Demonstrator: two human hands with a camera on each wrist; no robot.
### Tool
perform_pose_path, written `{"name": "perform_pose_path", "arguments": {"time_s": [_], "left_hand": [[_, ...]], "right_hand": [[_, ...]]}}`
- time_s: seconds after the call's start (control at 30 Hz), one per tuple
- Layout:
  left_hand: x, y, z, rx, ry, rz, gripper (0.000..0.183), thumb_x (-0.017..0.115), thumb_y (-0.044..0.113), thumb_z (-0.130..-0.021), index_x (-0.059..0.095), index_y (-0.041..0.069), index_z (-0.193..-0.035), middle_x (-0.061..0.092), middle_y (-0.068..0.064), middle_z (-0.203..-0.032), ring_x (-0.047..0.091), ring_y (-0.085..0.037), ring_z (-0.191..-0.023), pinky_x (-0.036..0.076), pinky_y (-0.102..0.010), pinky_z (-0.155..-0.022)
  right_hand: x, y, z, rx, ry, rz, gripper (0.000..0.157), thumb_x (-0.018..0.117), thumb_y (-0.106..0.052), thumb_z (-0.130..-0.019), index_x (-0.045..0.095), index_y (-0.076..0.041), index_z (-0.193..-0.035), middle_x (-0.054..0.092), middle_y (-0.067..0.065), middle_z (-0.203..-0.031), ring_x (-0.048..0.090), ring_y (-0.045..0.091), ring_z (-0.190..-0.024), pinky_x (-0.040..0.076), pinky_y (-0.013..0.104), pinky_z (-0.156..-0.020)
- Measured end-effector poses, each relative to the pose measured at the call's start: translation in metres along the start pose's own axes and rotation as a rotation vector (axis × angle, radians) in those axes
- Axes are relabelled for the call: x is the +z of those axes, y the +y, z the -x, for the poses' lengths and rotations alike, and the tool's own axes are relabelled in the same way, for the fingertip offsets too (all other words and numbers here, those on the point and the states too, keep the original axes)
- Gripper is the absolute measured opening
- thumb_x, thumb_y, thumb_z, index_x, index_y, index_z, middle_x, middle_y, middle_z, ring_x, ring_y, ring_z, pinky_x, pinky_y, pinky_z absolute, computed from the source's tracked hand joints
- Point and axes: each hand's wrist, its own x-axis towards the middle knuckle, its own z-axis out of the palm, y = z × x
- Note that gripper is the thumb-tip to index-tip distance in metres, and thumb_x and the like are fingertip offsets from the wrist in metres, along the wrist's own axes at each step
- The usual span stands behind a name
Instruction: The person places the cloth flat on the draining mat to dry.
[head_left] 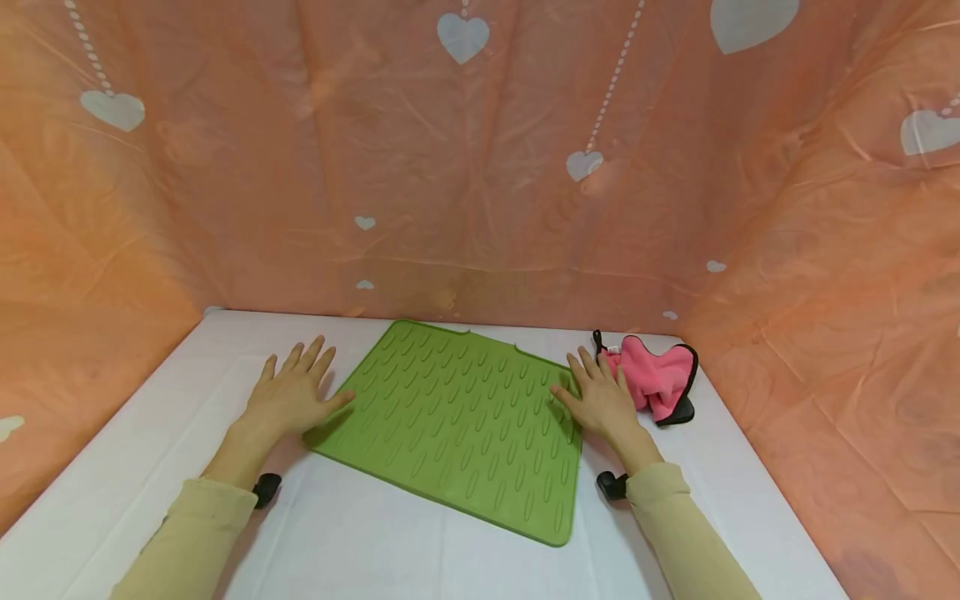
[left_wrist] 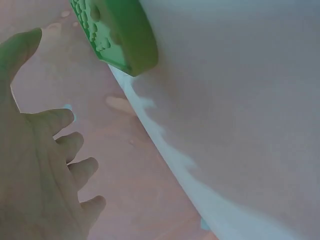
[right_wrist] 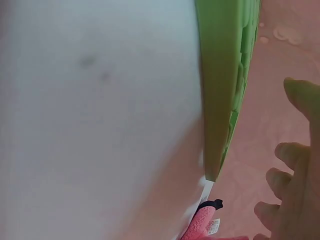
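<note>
A green mat [head_left: 457, 417] with rows of raised oval ridges lies askew on the white table. My left hand [head_left: 288, 400] hovers at its left corner, fingers spread and thumb pointing over the mat. In the left wrist view the same hand [left_wrist: 35, 165] shows straight fingers holding nothing, with the mat's corner [left_wrist: 125, 40] beyond. Over the mat's right edge is my right hand [head_left: 600, 404], its fingers spread too. The right wrist view has the hand [right_wrist: 300, 185] apart from the mat's edge [right_wrist: 220, 100].
A crumpled pink cloth [head_left: 652, 375] with black trim lies just right of my right hand, a black piece [head_left: 678, 412] beside its lower end. Orange curtains [head_left: 465, 167] with white hearts enclose the white table [head_left: 360, 533] at the back and both sides.
</note>
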Motion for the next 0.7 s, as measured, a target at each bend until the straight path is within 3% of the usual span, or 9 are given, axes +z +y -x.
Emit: {"name": "perform_pose_path", "arguments": {"time_s": [0.43,0.7], "left_hand": [[0.003,-0.001,0.014,0.072,0.038,-0.061,0.094,0.057,0.063,-0.098,0.03,-0.001,-0.161,0.02,-0.025,-0.169,0.021,-0.054,-0.151,0.013,-0.075,-0.117],[-0.001,0.003,0.028,0.159,0.071,-0.141,0.09,0.059,0.061,-0.098,0.037,-0.001,-0.159,0.028,-0.023,-0.167,0.027,-0.051,-0.15,0.02,-0.073,-0.117]], "right_hand": [[-0.005,0.003,0.008,-0.036,0.051,-0.013,0.077,0.053,-0.053,-0.104,0.034,-0.006,-0.162,0.024,0.018,-0.17,0.018,0.049,-0.154,0.009,0.068,-0.123],[-0.014,0.012,0.014,-0.064,0.113,-0.043,0.076,0.055,-0.05,-0.104,0.033,-0.006,-0.163,0.025,0.019,-0.17,0.019,0.048,-0.155,0.01,0.066,-0.124]]}}
